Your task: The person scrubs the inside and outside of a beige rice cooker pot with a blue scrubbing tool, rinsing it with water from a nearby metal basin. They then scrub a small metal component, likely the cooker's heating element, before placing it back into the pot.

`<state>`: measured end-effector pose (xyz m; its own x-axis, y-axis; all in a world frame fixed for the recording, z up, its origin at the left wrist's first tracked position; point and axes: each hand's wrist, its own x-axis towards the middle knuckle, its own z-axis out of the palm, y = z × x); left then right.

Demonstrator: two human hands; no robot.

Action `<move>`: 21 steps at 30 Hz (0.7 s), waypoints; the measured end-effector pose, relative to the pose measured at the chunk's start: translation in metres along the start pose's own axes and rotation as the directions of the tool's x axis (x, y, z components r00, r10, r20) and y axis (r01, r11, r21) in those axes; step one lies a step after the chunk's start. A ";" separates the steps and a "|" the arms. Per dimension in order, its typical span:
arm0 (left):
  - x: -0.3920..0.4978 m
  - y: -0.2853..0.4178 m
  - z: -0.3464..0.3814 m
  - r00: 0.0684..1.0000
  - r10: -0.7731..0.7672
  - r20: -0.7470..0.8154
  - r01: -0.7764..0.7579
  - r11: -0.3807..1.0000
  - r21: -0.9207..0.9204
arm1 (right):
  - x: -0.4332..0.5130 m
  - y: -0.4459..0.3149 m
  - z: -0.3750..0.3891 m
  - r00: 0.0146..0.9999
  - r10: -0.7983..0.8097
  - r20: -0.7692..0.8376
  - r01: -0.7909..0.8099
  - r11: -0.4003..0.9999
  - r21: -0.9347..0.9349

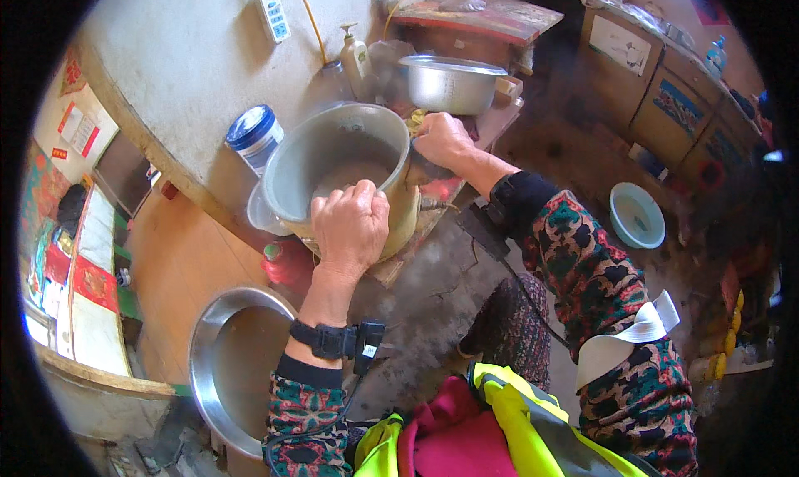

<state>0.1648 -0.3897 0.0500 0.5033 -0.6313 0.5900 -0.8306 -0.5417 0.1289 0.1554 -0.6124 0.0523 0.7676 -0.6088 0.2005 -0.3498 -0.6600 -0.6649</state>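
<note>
A large electric rice cooker body (399, 227), cream outside and grey inside, stands before me with its top uncovered. My left hand (351, 227) is closed over its near rim, the fingers curled inward and partly hidden. At the right side of the rim my right hand (444, 141) grips the edge, though its fingertips are hard to make out. A plug (431, 204) with a cord sits in the cooker's side. Just beyond my right hand is a silver metal inner pot (450, 88) with a wide flange. Some crumpled yellow material (416, 120) lies between them.
A blue-lidded white tub (256, 133) and a pump bottle (356, 62) stand by the wall. A red bottle (286, 263) is at the cooker's left. Down left sits a wide metal basin (209, 377) of murky liquid. A pale blue basin (638, 216) rests on the floor at right.
</note>
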 end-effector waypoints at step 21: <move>0.001 0.002 -0.001 0.998 -0.009 0.070 0.004 0.997 0.072 | -0.007 0.030 -0.020 0.968 0.146 -0.204 -0.108 0.976 0.189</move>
<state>0.1630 -0.3907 0.0518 0.5266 -0.6635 0.5315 -0.8091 -0.5829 0.0740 0.1287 -0.6369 0.0456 0.5826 -0.7755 0.2433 -0.3226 -0.4954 -0.8065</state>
